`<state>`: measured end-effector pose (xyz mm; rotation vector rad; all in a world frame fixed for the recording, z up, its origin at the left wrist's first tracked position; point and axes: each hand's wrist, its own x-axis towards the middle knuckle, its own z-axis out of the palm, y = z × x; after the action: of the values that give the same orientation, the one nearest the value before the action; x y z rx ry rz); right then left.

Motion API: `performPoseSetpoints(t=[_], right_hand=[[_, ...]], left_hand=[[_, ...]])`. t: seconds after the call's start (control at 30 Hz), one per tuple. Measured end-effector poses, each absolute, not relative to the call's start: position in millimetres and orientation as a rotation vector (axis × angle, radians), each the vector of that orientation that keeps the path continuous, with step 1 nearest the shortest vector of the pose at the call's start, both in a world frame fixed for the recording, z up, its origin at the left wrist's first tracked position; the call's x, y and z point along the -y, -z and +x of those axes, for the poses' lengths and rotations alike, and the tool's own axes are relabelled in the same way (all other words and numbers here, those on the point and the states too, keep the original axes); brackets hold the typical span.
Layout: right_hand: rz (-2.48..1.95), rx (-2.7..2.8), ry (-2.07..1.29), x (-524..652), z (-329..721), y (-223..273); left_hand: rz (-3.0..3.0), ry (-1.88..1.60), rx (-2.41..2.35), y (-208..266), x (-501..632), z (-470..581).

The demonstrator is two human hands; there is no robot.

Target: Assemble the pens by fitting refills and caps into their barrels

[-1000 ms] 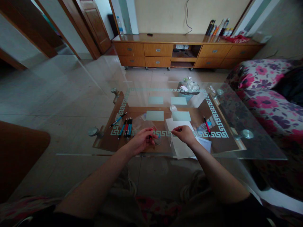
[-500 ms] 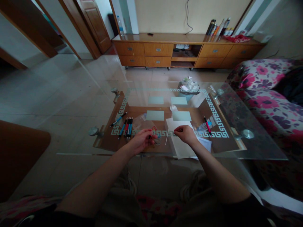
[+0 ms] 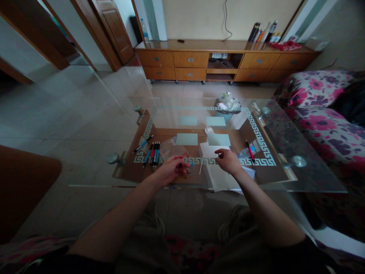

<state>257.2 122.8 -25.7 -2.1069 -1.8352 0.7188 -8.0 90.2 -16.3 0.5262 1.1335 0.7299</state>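
Note:
My left hand (image 3: 171,170) is over the front edge of the glass table, fingers curled round something small with a dark and red bit showing; its kind is hidden. To the right, my right hand (image 3: 229,160) pinches a tiny thing at the fingertips, too small to name. Between the hands is a thin white stick (image 3: 201,164). Several pens (image 3: 155,154) with blue, red and black barrels lie side by side left of my left hand, and one blue and black pen (image 3: 143,144) lies apart at a slant. Beyond my right hand is a red and black pen (image 3: 250,151).
The glass table (image 3: 319,179) has a patterned border. White paper (image 3: 218,179) and a clear plastic bottle (image 3: 243,153) show under or on the glass. A full waste basket (image 3: 227,108) stands behind it, a wooden cabinet (image 3: 189,60) farther back, a flowered sofa (image 3: 313,102) at right.
My right hand has moved slightly to the right, away from the white stick, its fingertips still together. My left hand has stayed almost where it was.

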Motion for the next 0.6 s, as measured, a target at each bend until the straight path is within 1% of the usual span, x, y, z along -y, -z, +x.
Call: performPoseSetpoints(t=[0.17, 0.3, 0.37, 0.4, 0.47, 0.53, 0.6], right_hand=[[-2.087, 1.783, -0.802, -120, 255, 32], [-2.060, 1.777, -0.712, -121, 255, 33], [-1.981, 1.687, -0.702, -121, 251, 30], [-1.911, 1.606, -0.769, -120, 247, 28], [-1.718, 1.365, -1.074, -114, 235, 23], [-1.469, 0.966, -1.560, -104, 220, 17], [-1.247, 0.606, -1.942, -93, 206, 14]], left_hand=[[0.552, -0.716, -1.104, 18, -91, -9], [0.579, -0.695, -1.108, 16, -91, -8], [0.621, -0.693, -1.102, 14, -90, -6], [0.659, -0.704, -1.096, 13, -89, -5], [0.780, -0.733, -1.067, 11, -86, -2], [0.936, -0.733, -1.010, 9, -84, 1], [1.106, -0.681, -0.949, 9, -82, 2]])
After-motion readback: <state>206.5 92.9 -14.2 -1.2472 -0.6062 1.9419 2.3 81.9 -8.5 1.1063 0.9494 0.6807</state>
